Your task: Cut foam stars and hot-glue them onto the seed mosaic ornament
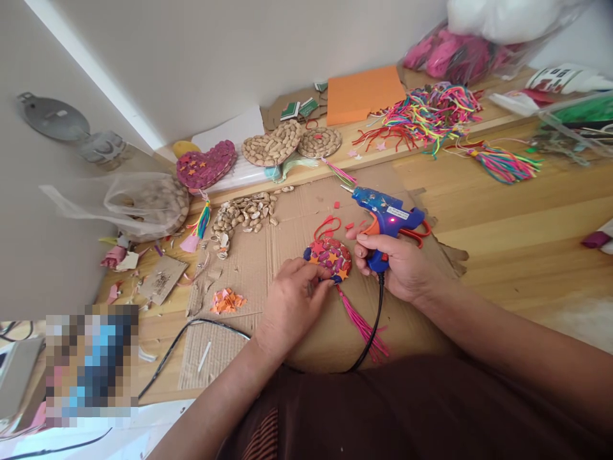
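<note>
My right hand point(405, 265) is wrapped round the handle of a blue glue gun point(376, 203) with an orange trigger. Its red light glows, and the nozzle points up and left, apart from the ornament. A round ornament point(343, 254) covered in red, purple and blue shells lies on the cardboard, with orange and red paper stars on it. My left hand point(293, 300) is closed, thumb and fingers pinching at the ornament's lower edge; what lies between the fingertips is partly hidden. From the ornament run a red cord loop point(327, 227) and a pink tassel point(360, 322).
Cardboard point(253, 271) covers the wooden table. Peanut shells point(246, 212) and orange paper stars point(228, 300) lie to the left. Behind are heart-shaped ornaments point(272, 144), orange paper point(364, 96) and colourful tassels point(431, 115). The gun's black cable point(380, 313) runs down towards my lap.
</note>
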`<state>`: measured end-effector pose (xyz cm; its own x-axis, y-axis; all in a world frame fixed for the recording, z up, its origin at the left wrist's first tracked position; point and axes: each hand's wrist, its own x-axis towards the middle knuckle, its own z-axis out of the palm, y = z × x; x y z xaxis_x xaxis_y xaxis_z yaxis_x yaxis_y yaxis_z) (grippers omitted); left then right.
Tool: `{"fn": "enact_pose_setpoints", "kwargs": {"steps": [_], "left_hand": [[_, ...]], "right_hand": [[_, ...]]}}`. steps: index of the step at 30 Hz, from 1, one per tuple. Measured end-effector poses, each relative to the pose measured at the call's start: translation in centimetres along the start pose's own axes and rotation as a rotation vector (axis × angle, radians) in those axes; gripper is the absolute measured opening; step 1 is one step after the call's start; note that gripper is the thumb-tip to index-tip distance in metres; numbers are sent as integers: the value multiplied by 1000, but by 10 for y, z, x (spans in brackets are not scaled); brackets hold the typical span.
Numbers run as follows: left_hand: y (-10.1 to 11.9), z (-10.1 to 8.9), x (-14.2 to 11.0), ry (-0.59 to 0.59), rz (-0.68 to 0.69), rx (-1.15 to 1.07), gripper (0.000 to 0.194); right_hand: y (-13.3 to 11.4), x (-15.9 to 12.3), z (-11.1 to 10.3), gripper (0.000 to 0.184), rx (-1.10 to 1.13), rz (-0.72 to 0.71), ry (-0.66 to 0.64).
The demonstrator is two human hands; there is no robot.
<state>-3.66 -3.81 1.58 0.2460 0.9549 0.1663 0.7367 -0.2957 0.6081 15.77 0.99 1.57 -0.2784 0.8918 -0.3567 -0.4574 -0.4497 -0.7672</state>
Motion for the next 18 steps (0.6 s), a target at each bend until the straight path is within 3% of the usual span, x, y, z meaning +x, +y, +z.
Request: {"fn": "enact_pose_setpoints", "kwargs": {"steps": [10, 18], "left_hand": [[6, 10, 25, -34, 139, 58, 4], [9, 5, 24, -45, 132, 41, 8]], "right_hand": [[2, 2, -1, 15, 2, 8, 3], [2, 1, -1, 17, -1, -6, 8]]}}
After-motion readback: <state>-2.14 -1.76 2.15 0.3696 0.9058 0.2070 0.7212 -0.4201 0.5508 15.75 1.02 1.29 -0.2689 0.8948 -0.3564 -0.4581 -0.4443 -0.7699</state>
